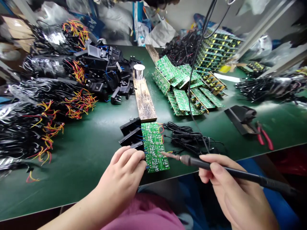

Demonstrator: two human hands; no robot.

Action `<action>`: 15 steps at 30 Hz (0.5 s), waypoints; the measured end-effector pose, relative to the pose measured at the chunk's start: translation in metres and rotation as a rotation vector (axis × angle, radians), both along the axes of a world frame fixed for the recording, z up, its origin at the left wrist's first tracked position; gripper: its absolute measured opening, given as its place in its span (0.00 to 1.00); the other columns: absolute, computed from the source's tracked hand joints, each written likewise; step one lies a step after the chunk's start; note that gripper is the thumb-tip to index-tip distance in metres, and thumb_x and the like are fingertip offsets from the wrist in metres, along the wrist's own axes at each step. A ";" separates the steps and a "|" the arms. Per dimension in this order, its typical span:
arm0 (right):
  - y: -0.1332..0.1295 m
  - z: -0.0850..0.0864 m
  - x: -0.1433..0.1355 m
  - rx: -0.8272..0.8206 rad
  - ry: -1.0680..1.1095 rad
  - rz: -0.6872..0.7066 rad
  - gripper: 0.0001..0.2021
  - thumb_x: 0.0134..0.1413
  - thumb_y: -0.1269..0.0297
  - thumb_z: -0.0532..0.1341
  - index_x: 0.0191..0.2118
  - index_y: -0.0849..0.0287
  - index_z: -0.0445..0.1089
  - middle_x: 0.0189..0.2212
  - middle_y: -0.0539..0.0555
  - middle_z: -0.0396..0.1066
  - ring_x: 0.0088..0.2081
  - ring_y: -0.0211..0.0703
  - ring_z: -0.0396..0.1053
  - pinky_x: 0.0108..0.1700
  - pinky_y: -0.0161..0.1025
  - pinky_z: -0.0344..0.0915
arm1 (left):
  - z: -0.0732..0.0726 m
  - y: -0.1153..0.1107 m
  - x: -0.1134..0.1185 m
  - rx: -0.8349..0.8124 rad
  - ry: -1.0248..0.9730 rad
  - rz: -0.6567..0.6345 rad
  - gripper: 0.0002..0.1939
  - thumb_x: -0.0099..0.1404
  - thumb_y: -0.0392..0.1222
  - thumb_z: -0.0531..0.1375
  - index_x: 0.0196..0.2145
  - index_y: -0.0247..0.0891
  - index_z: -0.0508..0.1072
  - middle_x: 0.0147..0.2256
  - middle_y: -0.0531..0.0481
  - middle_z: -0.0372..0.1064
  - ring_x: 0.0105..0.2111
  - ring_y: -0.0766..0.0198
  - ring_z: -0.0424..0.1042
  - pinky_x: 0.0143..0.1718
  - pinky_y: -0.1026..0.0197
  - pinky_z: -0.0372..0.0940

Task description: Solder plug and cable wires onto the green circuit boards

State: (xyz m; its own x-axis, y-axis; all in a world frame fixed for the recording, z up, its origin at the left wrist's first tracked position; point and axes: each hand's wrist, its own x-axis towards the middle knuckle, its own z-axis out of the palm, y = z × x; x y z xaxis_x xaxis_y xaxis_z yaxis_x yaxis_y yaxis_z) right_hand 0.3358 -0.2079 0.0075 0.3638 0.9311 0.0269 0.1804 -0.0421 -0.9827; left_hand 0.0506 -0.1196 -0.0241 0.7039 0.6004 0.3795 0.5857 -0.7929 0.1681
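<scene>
Centrally, soldering iron point(240, 174), circuit board point(154, 143), markings illegible

smooth boxy black plastic cases point(130, 136) by left hand point(127, 174), glossy green rectangular circuit board point(154, 150) beside it, matt slim black plastic soldering-iron handle point(200, 163) in right hand point(236, 190), rough brown wooden plank point(144, 103) beyond

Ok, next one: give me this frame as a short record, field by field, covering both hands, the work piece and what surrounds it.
Left hand: curled over the near end of a row of black boxes; grip hidden
Right hand: holds a soldering iron
Iron tip: at the circuit board; contact unclear
Beyond board: wooden strip, solder spool on its far end
Left side: black cables, pile of plugs
Right side: heap of boards, red-handled pliers
</scene>
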 end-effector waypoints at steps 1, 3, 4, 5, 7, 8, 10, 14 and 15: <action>-0.001 0.002 0.001 -0.011 -0.049 0.030 0.09 0.73 0.56 0.64 0.49 0.51 0.79 0.32 0.51 0.77 0.33 0.40 0.75 0.36 0.30 0.75 | 0.000 0.000 0.002 0.007 -0.001 0.000 0.11 0.74 0.32 0.56 0.45 0.38 0.79 0.50 0.45 0.75 0.52 0.53 0.69 0.68 0.44 0.55; -0.002 0.006 0.001 -0.029 -0.144 0.094 0.08 0.74 0.56 0.63 0.48 0.50 0.78 0.32 0.50 0.77 0.32 0.38 0.75 0.34 0.28 0.74 | 0.001 -0.002 0.006 0.009 0.005 0.008 0.11 0.74 0.32 0.56 0.45 0.38 0.79 0.49 0.45 0.75 0.52 0.53 0.68 0.68 0.45 0.54; -0.002 0.008 0.000 -0.038 -0.186 0.123 0.08 0.74 0.56 0.63 0.47 0.50 0.78 0.31 0.50 0.77 0.31 0.38 0.76 0.32 0.27 0.73 | 0.001 -0.002 0.007 0.003 0.011 0.012 0.12 0.74 0.32 0.56 0.45 0.38 0.79 0.50 0.45 0.75 0.52 0.53 0.68 0.68 0.45 0.54; -0.002 0.010 -0.001 -0.049 -0.222 0.152 0.07 0.74 0.55 0.63 0.47 0.49 0.77 0.31 0.49 0.77 0.31 0.38 0.76 0.30 0.27 0.72 | 0.001 -0.003 0.008 -0.004 0.014 0.016 0.12 0.73 0.32 0.56 0.45 0.38 0.79 0.50 0.45 0.74 0.52 0.53 0.68 0.68 0.45 0.54; 0.000 0.013 -0.003 -0.069 -0.277 0.209 0.08 0.75 0.55 0.61 0.47 0.48 0.76 0.30 0.48 0.76 0.30 0.38 0.76 0.26 0.27 0.69 | 0.001 -0.005 0.008 -0.015 0.016 0.020 0.13 0.73 0.31 0.55 0.46 0.38 0.79 0.50 0.44 0.74 0.53 0.52 0.69 0.69 0.44 0.53; 0.001 0.013 -0.005 -0.072 -0.296 0.230 0.08 0.75 0.55 0.61 0.47 0.47 0.76 0.30 0.48 0.76 0.30 0.38 0.76 0.26 0.27 0.68 | 0.001 -0.005 0.008 -0.016 0.017 0.019 0.13 0.73 0.31 0.55 0.46 0.38 0.79 0.50 0.44 0.74 0.53 0.52 0.69 0.69 0.44 0.52; 0.004 0.013 -0.007 -0.064 -0.321 0.253 0.07 0.75 0.56 0.61 0.46 0.47 0.76 0.29 0.47 0.75 0.29 0.37 0.75 0.27 0.26 0.69 | 0.000 -0.006 0.008 -0.011 0.021 0.021 0.13 0.72 0.31 0.55 0.46 0.38 0.79 0.50 0.44 0.74 0.53 0.52 0.69 0.69 0.45 0.52; 0.009 0.013 -0.010 -0.032 -0.322 0.261 0.07 0.76 0.57 0.60 0.46 0.48 0.76 0.28 0.45 0.75 0.29 0.35 0.75 0.31 0.24 0.71 | 0.000 -0.005 0.009 -0.006 0.041 0.032 0.13 0.72 0.31 0.55 0.45 0.39 0.79 0.50 0.45 0.75 0.53 0.53 0.69 0.69 0.45 0.52; 0.010 0.013 -0.010 -0.029 -0.320 0.265 0.07 0.76 0.58 0.60 0.46 0.48 0.76 0.28 0.45 0.75 0.29 0.35 0.75 0.31 0.24 0.71 | 0.000 -0.004 0.009 -0.009 0.051 0.036 0.13 0.72 0.31 0.56 0.45 0.39 0.79 0.50 0.45 0.75 0.53 0.53 0.69 0.69 0.45 0.52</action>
